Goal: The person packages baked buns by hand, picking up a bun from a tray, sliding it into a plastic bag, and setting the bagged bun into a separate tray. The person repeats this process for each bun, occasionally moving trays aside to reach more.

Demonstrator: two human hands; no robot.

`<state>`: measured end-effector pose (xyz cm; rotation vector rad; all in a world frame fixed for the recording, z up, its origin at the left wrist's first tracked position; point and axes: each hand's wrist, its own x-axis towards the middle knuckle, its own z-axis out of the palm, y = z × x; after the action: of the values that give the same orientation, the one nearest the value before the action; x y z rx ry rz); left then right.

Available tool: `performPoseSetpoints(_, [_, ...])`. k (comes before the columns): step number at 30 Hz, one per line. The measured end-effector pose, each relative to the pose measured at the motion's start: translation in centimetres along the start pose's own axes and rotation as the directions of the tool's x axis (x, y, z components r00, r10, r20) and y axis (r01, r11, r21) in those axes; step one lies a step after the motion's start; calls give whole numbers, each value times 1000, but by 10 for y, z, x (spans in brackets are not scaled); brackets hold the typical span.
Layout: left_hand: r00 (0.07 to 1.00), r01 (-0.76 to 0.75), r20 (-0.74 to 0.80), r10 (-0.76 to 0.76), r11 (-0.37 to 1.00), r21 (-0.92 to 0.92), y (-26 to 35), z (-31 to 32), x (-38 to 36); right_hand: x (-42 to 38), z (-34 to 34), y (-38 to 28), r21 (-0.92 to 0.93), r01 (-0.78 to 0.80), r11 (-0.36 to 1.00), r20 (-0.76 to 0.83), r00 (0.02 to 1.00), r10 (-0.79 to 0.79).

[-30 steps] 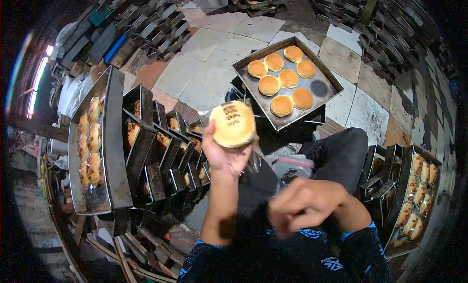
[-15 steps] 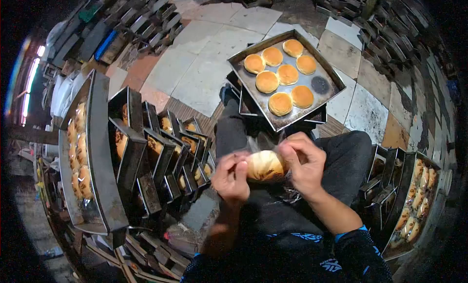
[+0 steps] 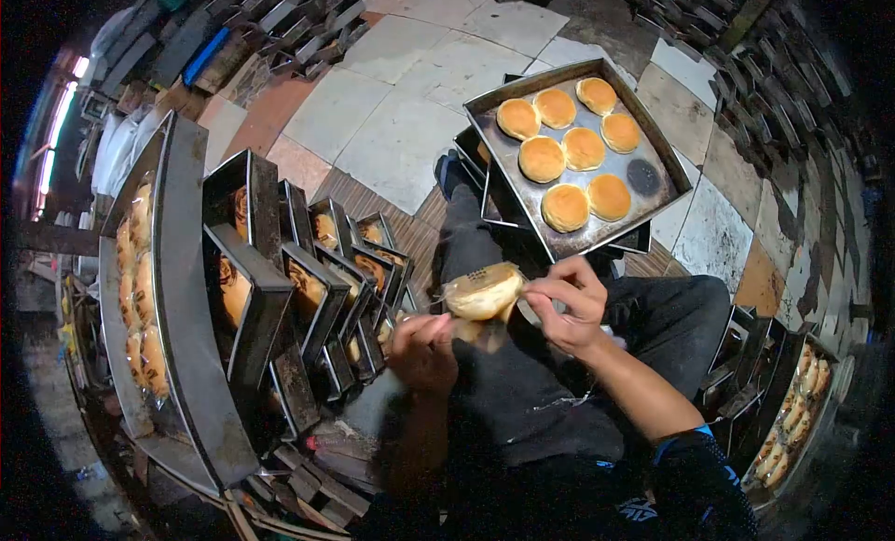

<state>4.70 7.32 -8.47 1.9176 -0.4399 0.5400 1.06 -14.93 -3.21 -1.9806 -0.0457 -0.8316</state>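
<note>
Right hand (image 3: 567,303) fingers curled on bagged bun (image 3: 483,291) (left hand (image 3: 424,350) below).

You're seeing a dim fisheye frame: black corners, bent edges, window glare far left, hands slightly motion-blurred, colour fringing.

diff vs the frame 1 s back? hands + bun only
The left hand lowered the bagged bun from chest height to the lap. The right hand came in and took hold of its clear wrap. The tray keeps seven buns and one empty spot.
</note>
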Motion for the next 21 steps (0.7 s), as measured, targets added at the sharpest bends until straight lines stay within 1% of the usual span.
performPoseSetpoints(1, [974, -226, -34, 225, 973, -37, 20, 15, 31, 11, 5, 1, -95, 92, 991, 16, 996, -91])
performPoseSetpoints(2, [976, -218, -31, 217, 975, -35, 24, 28, 47, 24, 19, 1, -51, 196, 979, -30, 980, -198])
performPoseSetpoints(4, [972, -231, -41, 230, 972, -31, 27, 44, 65, 45, 40, 8, -14, 166, 986, 2, 986, -166])
performPoseSetpoints(5, [987, 108, -103, -123, 985, -137, 25, 43, 67, 56, 44, 12, -20, 41, 999, -94, 995, -43])
performPoseSetpoints(6, [878, 421, -127, -462, 870, -257, 20, 40, 69, 62, 39, 12, 88, -302, 949, -225, 922, 315])
performPoseSetpoints(7, [893, 436, 33, -448, 846, -306, 16, 24, 66, 50, 38, 13, 25, -332, 943, -223, 918, 329])
performPoseSetpoints(8, [895, 433, 33, -445, 848, -306, 4, 5, 47, 29, 36, 10, -37, -362, 931, -227, 911, 345])
performPoseSetpoints(9, [895, 443, 150, -420, 873, -204, -13, -16, 17, 6, 31, 0, -17, -424, 905, -180, 892, 415])
performPoseSetpoints(10, [875, 439, 272, -400, 893, -98, -21, -30, -5, -18, 30, -8, 7, -444, 896, -172, 882, 439])
performPoseSetpoints(11, [894, 435, 171, -414, 894, -109, 3, -31, -16, -52, 30, -6, 14, -550, 835, -126, 828, 547])
performPoseSetpoints(12, [900, 435, 73, -429, 893, -117, 31, -29, -24, -72, 25, -15, -1, -673, 740, -62, 739, 671])
performPoseSetpoints(13, [895, 444, 95, -435, 889, -110, 43, -33, -30, -86, 20, -16, -54, -741, 669, 39, 668, 743])
performPoseSetpoints(14, [939, 323, 92, -330, 942, 91, 51, -36, -32, -94, 14, -15, -112, -793, 599, 133, 585, 800])
performPoseSetpoints(15, [970, 178, 108, -216, 942, 284, 56, -38, -33, -98, 7, -12, -105, -726, 679, 161, 662, 732])
performPoseSetpoints(16, [970, 173, 115, -213, 943, 284, 56, -41, -32, -93, -1, -7, -94, -648, 755, 193, 733, 653])
performPoseSetpoints(17, [944, 289, 116, -310, 943, 163, 55, -46, -27, -76, -12, -9, -269, -548, 792, 109, 800, 590])
performPoseSetpoints(18, [909, 397, 124, -399, 917, 40, 55, -51, -21, -41, -22, -30, -290, -600, 746, 55, 767, 639])
performPoseSetpoints(19, [914, 387, 115, -389, 921, 39, 55, -49, -7, -24, -23, -30, -191, -406, 894, 133, 891, 433])
performPoseSetpoints(20, [914, 387, 121, -388, 922, 36, 58, -41, 15, -11, -23, -29, -82, -184, 979, 181, 964, 196])
performPoseSetpoints(21, [911, 388, 135, -389, 921, 29, 64, -31, 37, 4, -15, -34, -87, -102, 991, 277, 953, 122])
